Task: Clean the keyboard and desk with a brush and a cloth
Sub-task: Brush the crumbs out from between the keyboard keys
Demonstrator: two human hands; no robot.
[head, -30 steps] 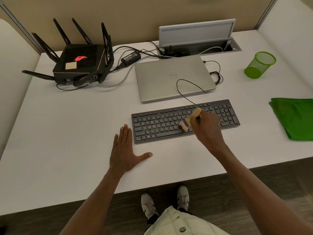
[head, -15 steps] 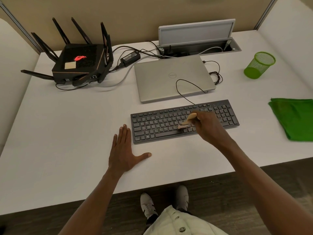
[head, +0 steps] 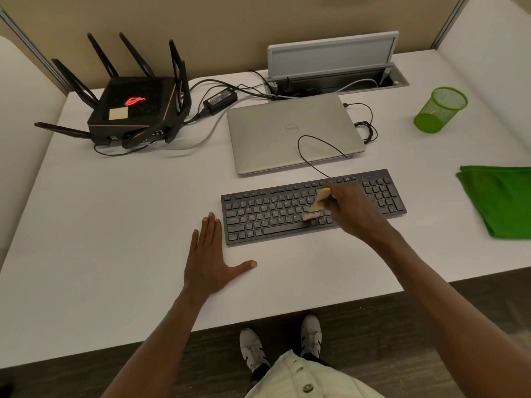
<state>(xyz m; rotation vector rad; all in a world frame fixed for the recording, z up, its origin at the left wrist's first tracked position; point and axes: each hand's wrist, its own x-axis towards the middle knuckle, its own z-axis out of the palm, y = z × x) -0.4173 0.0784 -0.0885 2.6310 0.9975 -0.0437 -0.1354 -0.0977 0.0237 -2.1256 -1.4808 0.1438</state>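
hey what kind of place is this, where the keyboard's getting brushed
Most likely an office cubicle: a white desk with partition panels behind it, a built-in cable hatch open at the back, and a closed laptop and a router wired up on top.

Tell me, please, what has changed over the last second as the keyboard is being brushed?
The right hand kept its grip on the small wooden brush, tipping it flatter, then upright again, bristles staying on the black keyboard. The left hand stayed flat on the white desk; the folded green cloth lay untouched.
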